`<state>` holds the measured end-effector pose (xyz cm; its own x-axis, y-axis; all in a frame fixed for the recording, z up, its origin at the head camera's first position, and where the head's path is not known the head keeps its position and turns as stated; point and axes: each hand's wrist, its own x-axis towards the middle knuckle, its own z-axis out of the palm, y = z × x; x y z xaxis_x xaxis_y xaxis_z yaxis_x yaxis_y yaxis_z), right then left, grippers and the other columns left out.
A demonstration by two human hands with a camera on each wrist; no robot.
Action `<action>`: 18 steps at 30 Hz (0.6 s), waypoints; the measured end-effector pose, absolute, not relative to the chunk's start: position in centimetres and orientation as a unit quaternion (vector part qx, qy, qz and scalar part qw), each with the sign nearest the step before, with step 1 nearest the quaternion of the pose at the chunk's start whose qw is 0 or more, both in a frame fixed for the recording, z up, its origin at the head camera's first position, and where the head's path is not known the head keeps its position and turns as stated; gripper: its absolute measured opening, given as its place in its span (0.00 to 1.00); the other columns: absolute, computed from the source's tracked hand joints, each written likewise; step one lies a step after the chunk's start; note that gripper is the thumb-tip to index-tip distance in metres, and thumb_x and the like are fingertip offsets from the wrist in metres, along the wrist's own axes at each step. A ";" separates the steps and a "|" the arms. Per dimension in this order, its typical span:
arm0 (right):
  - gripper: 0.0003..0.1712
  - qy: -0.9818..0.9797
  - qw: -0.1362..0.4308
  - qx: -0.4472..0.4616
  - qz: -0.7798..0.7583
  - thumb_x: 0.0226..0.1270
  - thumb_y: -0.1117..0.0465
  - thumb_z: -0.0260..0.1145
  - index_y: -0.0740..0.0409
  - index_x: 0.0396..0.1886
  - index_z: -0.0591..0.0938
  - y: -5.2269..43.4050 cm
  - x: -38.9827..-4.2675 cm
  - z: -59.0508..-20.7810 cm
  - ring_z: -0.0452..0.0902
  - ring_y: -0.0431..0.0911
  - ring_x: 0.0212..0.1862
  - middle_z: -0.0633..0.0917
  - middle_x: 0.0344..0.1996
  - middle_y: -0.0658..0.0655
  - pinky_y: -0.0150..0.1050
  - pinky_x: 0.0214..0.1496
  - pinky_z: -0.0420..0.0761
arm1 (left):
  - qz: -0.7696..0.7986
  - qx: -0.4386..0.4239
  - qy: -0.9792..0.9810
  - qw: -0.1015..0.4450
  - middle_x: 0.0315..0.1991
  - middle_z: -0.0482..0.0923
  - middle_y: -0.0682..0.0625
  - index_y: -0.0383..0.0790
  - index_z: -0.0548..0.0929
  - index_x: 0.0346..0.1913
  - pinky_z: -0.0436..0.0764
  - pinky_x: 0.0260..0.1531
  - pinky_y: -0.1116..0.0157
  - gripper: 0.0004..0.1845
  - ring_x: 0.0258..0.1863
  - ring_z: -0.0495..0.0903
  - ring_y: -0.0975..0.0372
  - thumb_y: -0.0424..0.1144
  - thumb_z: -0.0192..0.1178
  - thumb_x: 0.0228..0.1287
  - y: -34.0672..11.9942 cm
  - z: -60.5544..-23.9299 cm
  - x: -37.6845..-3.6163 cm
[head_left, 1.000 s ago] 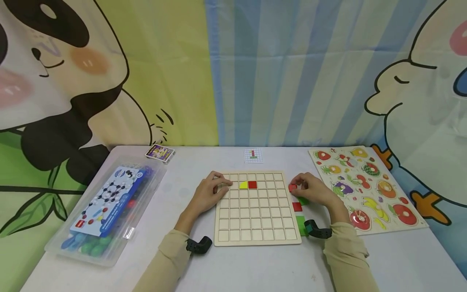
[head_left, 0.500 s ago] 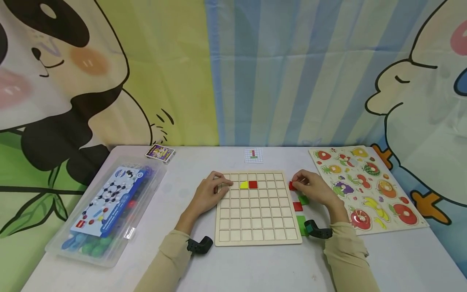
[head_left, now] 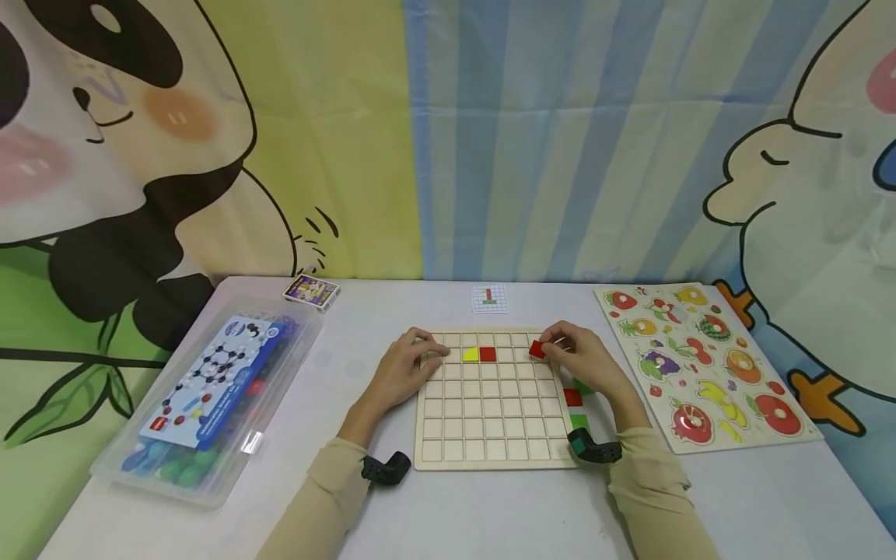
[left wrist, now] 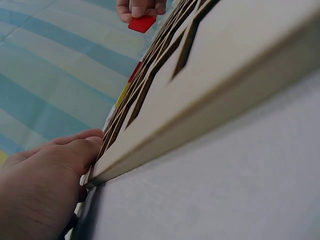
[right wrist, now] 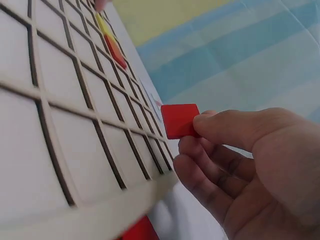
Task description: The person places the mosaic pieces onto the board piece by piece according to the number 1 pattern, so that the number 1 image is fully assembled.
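Note:
A wooden grid board lies on the white table. A yellow tile and a red tile sit side by side in its second row. My right hand pinches a red square tile just above the board's upper right cells. My left hand rests on the board's upper left edge, fingers curled over the rim. More tiles, a red one and a green one, lie on the table right of the board.
A small pattern card lies beyond the board. A fruit peg puzzle is at the right. A clear plastic box of coloured parts and a card pack are at the left. A cartoon backdrop stands behind.
My right hand has lifted the red tile from beside the board and carried it left, over the board's upper right corner. The left hand has stayed put.

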<state>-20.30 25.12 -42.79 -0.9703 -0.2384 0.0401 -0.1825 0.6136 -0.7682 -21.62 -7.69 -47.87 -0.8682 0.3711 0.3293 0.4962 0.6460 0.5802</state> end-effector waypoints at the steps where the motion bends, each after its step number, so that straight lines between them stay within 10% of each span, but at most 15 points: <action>1: 0.10 0.894 0.039 -0.120 -0.430 0.67 0.55 0.61 0.54 0.43 0.79 24.7 -20.3 -42.8 0.78 0.46 0.38 0.84 0.38 0.55 0.37 0.41 0.74 | -0.342 -0.244 -0.903 0.094 0.46 0.74 0.55 0.55 0.86 0.44 0.69 0.38 0.63 0.09 0.37 0.71 0.63 0.41 0.61 0.63 -7.7 -47.9 -21.6; 18: 0.07 0.869 0.066 -0.200 -0.448 0.68 0.60 0.61 0.56 0.41 0.79 19.8 -19.6 -43.1 0.79 0.44 0.38 0.83 0.39 0.55 0.34 0.40 0.77 | -0.339 -0.264 -0.895 0.118 0.45 0.75 0.53 0.53 0.86 0.44 0.71 0.39 0.61 0.09 0.41 0.71 0.60 0.40 0.62 0.62 -7.8 -48.0 -21.7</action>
<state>-19.64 19.81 -43.14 -0.9111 -0.4069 0.0659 -0.2894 0.5178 -0.8051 -21.70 -7.75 -48.03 -0.8333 0.3924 0.3893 0.5519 0.6314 0.5448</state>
